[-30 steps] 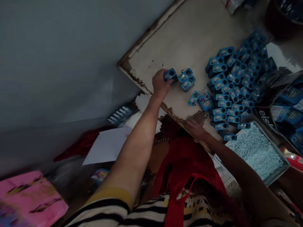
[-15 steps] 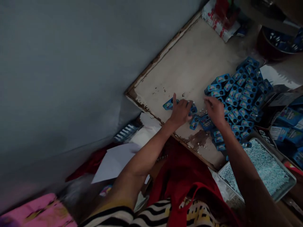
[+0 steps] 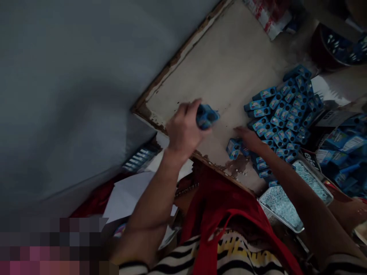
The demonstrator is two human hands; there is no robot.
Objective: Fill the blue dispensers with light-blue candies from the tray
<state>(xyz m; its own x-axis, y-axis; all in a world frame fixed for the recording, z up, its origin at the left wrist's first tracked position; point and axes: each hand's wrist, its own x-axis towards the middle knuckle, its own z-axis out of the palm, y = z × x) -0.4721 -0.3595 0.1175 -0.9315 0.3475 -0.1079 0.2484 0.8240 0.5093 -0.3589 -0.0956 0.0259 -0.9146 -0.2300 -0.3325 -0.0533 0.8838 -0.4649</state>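
Note:
My left hand point(image 3: 185, 128) is raised over the table's left part, fingers wrapped around small blue candy boxes point(image 3: 207, 116); how many it holds is partly hidden. My right hand point(image 3: 249, 138), somewhat blurred, reaches low over the table with a finger stretched out. Just below it, one blue candy box point(image 3: 233, 148) rests near the table's front edge, with another partly under the hand. To the right of that hand stands a dense cluster of blue candy boxes point(image 3: 282, 110), most with a dark round hole on top.
A metal tray point(image 3: 299, 231) of small pale blue pieces lies at the table's front right. Beside it is an open carton point(image 3: 311, 158) full of blue packs. A dark red bowl point(image 3: 317, 51) and a red-and-white bag point(image 3: 269, 26) are farther back. A grey wall point(image 3: 86, 76) borders the left.
My left hand has lifted blue boxes off the table and moved left. My right hand has shifted slightly left and down beside the remaining loose boxes. The view has shifted a little.

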